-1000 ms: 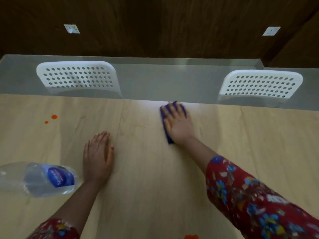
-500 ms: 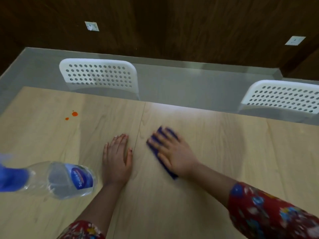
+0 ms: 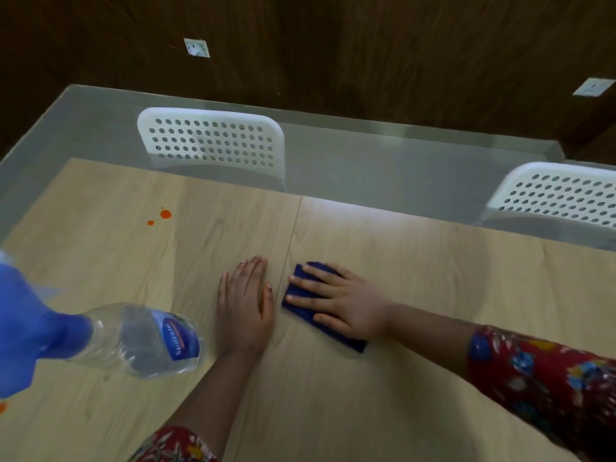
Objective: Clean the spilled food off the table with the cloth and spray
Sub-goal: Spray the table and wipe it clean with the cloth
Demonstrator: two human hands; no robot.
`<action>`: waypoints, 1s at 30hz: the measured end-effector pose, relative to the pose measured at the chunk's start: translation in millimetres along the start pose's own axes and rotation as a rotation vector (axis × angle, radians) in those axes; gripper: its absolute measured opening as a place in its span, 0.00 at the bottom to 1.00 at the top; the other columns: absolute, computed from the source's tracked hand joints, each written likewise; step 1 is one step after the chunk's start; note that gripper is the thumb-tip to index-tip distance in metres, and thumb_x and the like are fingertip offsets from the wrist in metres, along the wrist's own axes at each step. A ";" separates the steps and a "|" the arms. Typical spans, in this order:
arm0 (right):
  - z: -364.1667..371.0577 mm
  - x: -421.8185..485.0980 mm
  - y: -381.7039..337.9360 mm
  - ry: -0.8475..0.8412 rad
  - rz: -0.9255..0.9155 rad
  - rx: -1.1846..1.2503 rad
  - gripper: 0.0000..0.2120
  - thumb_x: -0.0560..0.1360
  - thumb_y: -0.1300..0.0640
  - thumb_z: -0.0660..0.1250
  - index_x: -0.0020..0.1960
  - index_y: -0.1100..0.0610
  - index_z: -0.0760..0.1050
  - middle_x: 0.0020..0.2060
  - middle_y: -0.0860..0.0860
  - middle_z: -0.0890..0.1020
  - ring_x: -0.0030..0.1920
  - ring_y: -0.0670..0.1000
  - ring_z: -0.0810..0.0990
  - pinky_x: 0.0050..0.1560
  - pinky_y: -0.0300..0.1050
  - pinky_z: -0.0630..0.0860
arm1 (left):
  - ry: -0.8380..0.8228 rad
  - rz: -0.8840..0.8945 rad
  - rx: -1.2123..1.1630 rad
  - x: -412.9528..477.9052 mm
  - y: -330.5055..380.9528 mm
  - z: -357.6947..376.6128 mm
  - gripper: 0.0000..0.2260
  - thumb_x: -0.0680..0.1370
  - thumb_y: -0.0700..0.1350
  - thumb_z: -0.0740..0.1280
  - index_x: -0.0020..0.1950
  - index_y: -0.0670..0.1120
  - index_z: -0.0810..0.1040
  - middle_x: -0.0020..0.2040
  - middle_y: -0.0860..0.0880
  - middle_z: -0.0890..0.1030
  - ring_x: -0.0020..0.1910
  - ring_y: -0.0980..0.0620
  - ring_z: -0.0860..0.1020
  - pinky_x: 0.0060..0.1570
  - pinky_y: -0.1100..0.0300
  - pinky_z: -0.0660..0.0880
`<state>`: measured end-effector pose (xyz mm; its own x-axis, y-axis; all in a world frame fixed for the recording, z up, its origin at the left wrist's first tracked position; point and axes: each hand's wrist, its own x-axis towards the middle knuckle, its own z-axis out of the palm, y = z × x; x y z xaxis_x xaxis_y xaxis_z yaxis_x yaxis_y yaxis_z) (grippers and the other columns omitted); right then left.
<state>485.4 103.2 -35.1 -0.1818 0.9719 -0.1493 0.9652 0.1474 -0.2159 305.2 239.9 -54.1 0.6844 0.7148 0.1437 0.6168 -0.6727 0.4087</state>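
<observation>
Dark wood wall [image 3: 333,45] (two sockets), grey floor [image 3: 383,161], white perforated chairs [image 3: 213,141].

Cloth [image 3: 297,289] mostly hidden under right hand [image 3: 343,305]; spray bottle [image 3: 143,341] cropped at left.

Matt wood-grain table [image 3: 366,411], clear plastic bottle [image 3: 140,341].

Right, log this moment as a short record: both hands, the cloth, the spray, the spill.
left hand: flat on the table, palm down, holding nothing
right hand: fingers spread, pressing the blue cloth onto the table
cloth position: just right of the left hand
spray bottle: left of the left hand, neither hand on it
orange drops: far left of the table, apart from the cloth, not yet wiped
chairs: two, white, beyond the far edge
</observation>
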 end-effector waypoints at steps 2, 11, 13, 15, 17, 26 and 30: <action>-1.9 14.0 25.8 0.069 0.073 -0.002 0.24 0.82 0.44 0.46 0.77 0.41 0.52 0.78 0.44 0.53 0.78 0.50 0.45 0.76 0.49 0.39 | 0.006 -0.001 -0.015 1.0 -1.1 0.5 0.22 0.78 0.49 0.53 0.71 0.45 0.72 0.69 0.48 0.74 0.70 0.49 0.68 0.73 0.51 0.55; 3.2 63.7 0.9 0.215 0.474 -0.026 0.26 0.80 0.44 0.42 0.78 0.45 0.51 0.78 0.50 0.55 0.78 0.55 0.49 0.76 0.55 0.45 | 0.021 0.020 -0.043 0.5 -1.8 2.0 0.23 0.78 0.47 0.54 0.71 0.44 0.71 0.69 0.47 0.73 0.71 0.49 0.68 0.73 0.53 0.54; 15.1 45.6 -34.7 0.224 0.416 0.026 0.26 0.81 0.45 0.45 0.78 0.45 0.50 0.78 0.48 0.53 0.78 0.52 0.48 0.76 0.55 0.45 | 0.017 0.018 -0.029 0.7 -1.7 2.4 0.23 0.78 0.47 0.53 0.71 0.44 0.71 0.70 0.48 0.73 0.71 0.49 0.67 0.74 0.54 0.54; 13.0 51.7 -24.3 0.221 0.450 0.061 0.26 0.81 0.45 0.46 0.78 0.44 0.51 0.78 0.47 0.53 0.78 0.51 0.47 0.76 0.54 0.45 | 0.015 0.010 -0.030 0.2 -2.1 2.0 0.23 0.78 0.46 0.53 0.72 0.45 0.70 0.70 0.48 0.73 0.71 0.50 0.67 0.74 0.54 0.54; 0.6 77.9 7.6 0.254 0.611 0.036 0.26 0.81 0.46 0.46 0.78 0.45 0.52 0.78 0.47 0.54 0.78 0.52 0.48 0.76 0.53 0.46 | 0.025 0.016 -0.032 0.5 -1.8 1.4 0.22 0.78 0.45 0.53 0.71 0.44 0.71 0.69 0.48 0.74 0.71 0.50 0.68 0.73 0.53 0.54; 10.5 99.9 -38.1 0.358 0.911 0.149 0.27 0.80 0.47 0.41 0.79 0.49 0.48 0.79 0.50 0.48 0.78 0.53 0.42 0.76 0.58 0.41 | 0.009 0.025 -0.032 0.8 -2.1 2.5 0.23 0.78 0.46 0.52 0.71 0.44 0.71 0.69 0.47 0.73 0.71 0.49 0.68 0.73 0.53 0.55; 3.9 113.3 -21.6 0.289 0.937 0.196 0.26 0.82 0.47 0.44 0.79 0.48 0.46 0.79 0.49 0.45 0.78 0.52 0.39 0.76 0.57 0.38 | 0.007 0.030 -0.037 1.3 -1.5 1.5 0.23 0.77 0.46 0.52 0.71 0.44 0.72 0.69 0.47 0.74 0.70 0.49 0.69 0.73 0.53 0.56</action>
<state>443.2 209.4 -51.1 0.7143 0.6917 -0.1063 0.6430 -0.7086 -0.2905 305.8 241.6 -55.9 0.6995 0.6958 0.1627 0.5811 -0.6864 0.4372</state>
